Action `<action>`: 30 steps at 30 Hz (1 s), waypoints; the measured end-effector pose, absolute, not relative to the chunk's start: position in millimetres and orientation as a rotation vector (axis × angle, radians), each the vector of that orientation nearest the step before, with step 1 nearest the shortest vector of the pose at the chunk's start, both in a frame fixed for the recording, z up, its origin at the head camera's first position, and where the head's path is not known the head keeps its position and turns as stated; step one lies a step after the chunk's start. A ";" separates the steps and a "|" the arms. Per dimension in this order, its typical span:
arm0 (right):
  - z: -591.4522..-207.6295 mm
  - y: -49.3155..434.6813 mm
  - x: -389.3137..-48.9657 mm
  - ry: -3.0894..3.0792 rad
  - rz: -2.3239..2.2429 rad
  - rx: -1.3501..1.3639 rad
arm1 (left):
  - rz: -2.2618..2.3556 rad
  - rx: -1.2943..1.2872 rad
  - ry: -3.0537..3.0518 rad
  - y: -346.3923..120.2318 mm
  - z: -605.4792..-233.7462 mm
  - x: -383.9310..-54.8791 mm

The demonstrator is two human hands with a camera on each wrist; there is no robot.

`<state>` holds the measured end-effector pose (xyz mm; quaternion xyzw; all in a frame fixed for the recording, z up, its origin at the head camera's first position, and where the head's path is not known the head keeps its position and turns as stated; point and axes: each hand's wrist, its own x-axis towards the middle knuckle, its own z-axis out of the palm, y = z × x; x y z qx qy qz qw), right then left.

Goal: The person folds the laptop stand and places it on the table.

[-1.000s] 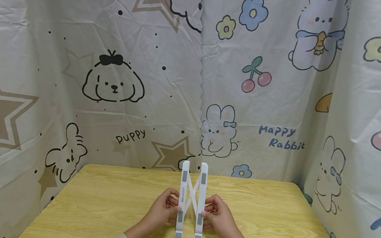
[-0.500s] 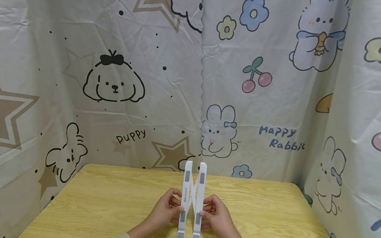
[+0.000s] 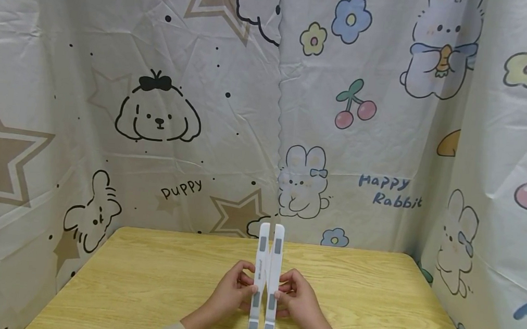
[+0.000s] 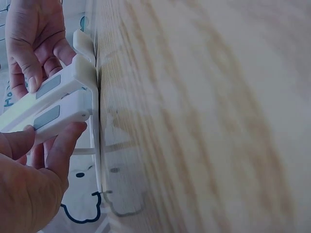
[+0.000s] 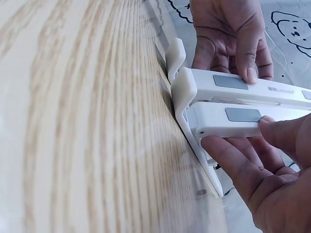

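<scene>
A white folding laptop stand (image 3: 260, 268) stands at the middle of the table, its two long arms side by side with a narrow gap between them. Grey rubber pads (image 5: 231, 81) line the top of each arm, and white lips stick up at the near ends. My left hand (image 3: 227, 293) grips the left arm, thumb on top and fingers underneath. On the other side, my right hand (image 3: 302, 299) pinches the right arm the same way, its thumb beside a pad in the right wrist view. The crossed braces are mostly hidden between the arms.
The pale wooden table (image 3: 151, 264) extends to both sides of the stand. Behind and beside it hangs a cream curtain (image 3: 229, 130) printed with puppies, rabbits, stars and flowers.
Both hands have moved toward each other, bringing the stand's two arms from well apart to nearly together. The X-shaped brace between them has folded narrow.
</scene>
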<state>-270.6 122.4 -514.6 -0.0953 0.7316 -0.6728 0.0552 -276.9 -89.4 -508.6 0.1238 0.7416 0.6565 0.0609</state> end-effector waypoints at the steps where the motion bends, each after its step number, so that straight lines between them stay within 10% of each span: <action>1: -515.1 122.1 -270.9 2.226 -2.040 -0.292 | 1.986 0.380 2.243 -88.9 -508.6 -277.0; 30: -502.6 126.7 -280.2 2.460 -1.739 -0.437 | 1.963 0.409 2.269 -86.2 -510.1 -275.7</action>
